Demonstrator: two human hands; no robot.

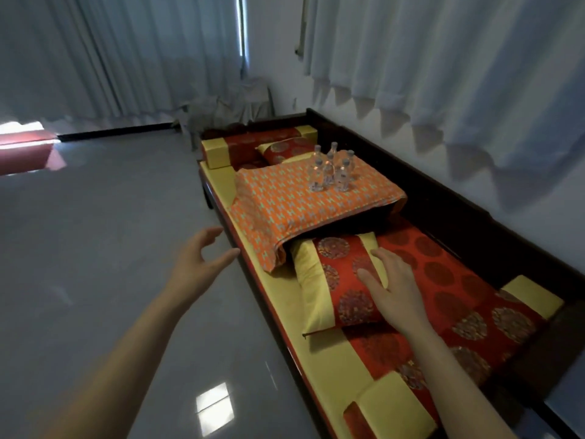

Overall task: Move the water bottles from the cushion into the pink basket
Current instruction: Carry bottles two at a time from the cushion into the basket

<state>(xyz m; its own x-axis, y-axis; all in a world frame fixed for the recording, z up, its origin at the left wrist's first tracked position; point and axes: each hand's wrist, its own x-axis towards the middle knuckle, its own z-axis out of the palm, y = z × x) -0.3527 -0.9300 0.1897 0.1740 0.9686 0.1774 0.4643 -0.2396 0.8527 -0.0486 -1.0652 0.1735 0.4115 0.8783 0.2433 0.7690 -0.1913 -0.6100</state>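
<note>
Several clear water bottles (332, 167) stand upright in a cluster on an orange patterned cushion (285, 204) on a long wooden bench. My left hand (201, 255) hovers open above the floor beside the bench's front edge, well short of the bottles. My right hand (394, 288) is open with fingers spread, over a red and yellow pillow (335, 280) that lies in front of the orange cushion. Neither hand holds anything. No pink basket is in view.
The dark wooden bench (449, 191) runs along the wall with red and yellow cushions and bolsters (253, 144). White curtains (443, 74) hang behind it. Grey tiled floor (95, 248) spreads to the left. A red object (25, 153) sits at the far left.
</note>
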